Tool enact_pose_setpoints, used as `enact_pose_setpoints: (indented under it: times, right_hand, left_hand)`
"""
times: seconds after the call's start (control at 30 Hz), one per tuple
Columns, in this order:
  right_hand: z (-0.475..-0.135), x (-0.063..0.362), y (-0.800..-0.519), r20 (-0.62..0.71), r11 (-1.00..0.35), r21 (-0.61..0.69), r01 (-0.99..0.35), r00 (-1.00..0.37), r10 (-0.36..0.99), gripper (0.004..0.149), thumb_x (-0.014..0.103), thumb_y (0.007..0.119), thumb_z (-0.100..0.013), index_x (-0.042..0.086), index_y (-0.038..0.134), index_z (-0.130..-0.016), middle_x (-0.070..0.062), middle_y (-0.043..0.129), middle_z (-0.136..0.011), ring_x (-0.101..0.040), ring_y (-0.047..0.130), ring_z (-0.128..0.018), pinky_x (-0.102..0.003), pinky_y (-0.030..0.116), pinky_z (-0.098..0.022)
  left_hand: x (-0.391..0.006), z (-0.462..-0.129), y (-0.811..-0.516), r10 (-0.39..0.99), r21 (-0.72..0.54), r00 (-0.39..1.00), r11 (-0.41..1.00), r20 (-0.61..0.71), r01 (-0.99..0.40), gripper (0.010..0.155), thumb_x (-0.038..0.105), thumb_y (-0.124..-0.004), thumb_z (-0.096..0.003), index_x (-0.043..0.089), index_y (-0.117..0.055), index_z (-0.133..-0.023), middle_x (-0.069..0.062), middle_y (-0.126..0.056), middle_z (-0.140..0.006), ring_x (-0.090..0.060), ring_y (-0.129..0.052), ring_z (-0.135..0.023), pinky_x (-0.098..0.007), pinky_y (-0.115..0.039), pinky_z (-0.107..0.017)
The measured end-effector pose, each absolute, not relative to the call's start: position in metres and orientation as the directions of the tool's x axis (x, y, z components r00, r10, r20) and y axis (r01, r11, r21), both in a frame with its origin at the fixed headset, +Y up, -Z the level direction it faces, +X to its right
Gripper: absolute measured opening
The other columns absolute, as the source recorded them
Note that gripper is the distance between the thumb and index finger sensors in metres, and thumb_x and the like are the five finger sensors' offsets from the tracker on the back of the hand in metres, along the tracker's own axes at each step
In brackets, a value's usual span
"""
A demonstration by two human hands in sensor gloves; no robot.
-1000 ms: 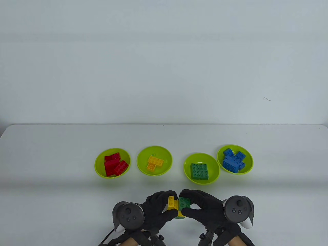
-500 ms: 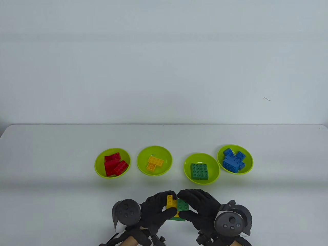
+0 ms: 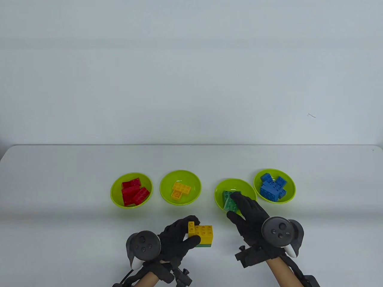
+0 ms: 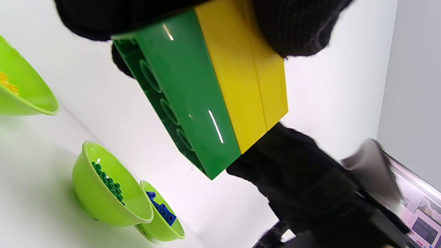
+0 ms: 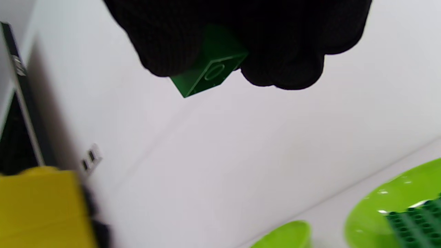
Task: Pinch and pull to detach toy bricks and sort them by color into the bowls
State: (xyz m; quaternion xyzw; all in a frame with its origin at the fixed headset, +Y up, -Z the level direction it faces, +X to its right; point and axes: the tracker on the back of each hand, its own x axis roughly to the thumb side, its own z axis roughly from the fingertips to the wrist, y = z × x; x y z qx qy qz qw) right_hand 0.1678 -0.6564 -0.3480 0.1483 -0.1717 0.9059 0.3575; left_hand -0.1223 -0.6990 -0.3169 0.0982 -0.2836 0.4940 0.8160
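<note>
My left hand [image 3: 194, 230] grips a small stack [image 3: 202, 234] low over the table in front: yellow bricks [image 4: 248, 86] on a green base brick [image 4: 186, 96]. My right hand [image 3: 233, 206] hovers over the green bowl [image 3: 248, 186] and pinches a single green brick [image 5: 210, 69] between thumb and fingers. Green bricks [image 3: 229, 200] lying in that bowl are partly hidden by the hand. The red bowl [image 3: 115, 191] holds red bricks [image 3: 133, 192], the yellow bowl [image 3: 194, 182] yellow bricks [image 3: 180, 189], and the blue bowl [image 3: 291, 188] blue bricks [image 3: 272, 188].
The four lime bowls stand in a row across the middle of the white table [image 3: 59, 185]. A pale wall [image 3: 191, 74] rises behind the table's far edge. In the left wrist view a screen [image 4: 420, 220] shows at the lower right.
The green brick came off the top of the stack. My right hand carried it up and to the right over the green bowl. My left hand shifted slightly left with the remaining stack.
</note>
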Motion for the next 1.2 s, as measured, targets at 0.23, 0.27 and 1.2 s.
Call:
enact_pose_setpoints:
  times: [0.23,0.27,1.2]
  right_hand:
    - [-0.411,0.179,-0.689,0.108,-0.858,-0.182,-0.481,-0.877,0.469,0.060,0.031,0.080,-0.051,0.003,0.066,-0.103,-0.025,0.077,-0.096,-0.042,0.084,-0.080,-0.056,0.063,-0.067]
    - [-0.416,0.180,-0.693,0.089,-0.881,-0.164,-0.443,-0.896,0.434,0.060,0.031,0.080,-0.051,0.004,0.066,-0.103,-0.025,0.077,-0.096,-0.042,0.084,-0.080,-0.056,0.063,-0.067]
    - [-0.306,0.138,-0.674,0.449,-0.515,0.317,-0.796,-0.352,0.821,0.087,0.047,0.081,-0.051,-0.001,0.043,-0.113,-0.030,0.053,-0.113,-0.052,0.062,-0.098,-0.061,0.049,-0.073]
  left_hand:
    - [-0.127,-0.318,-0.699,0.746,-0.108,0.360,0.496,0.560,-0.861,0.067,0.040,-0.074,-0.0467,-0.001,-0.063,-0.099,-0.027,-0.079,-0.089,-0.043,-0.086,-0.078,-0.059,-0.067,-0.060]
    - [-0.128,-0.319,-0.699,0.747,-0.107,0.360,0.495,0.560,-0.862,0.068,0.040,-0.074,-0.0467,-0.001,-0.063,-0.099,-0.027,-0.079,-0.090,-0.043,-0.086,-0.078,-0.059,-0.067,-0.060]
    - [-0.117,-0.312,-0.691,0.745,-0.180,0.284,0.474,0.603,-0.862,0.068,0.039,-0.074,-0.0472,-0.001,-0.061,-0.101,-0.027,-0.077,-0.093,-0.043,-0.084,-0.081,-0.059,-0.067,-0.062]
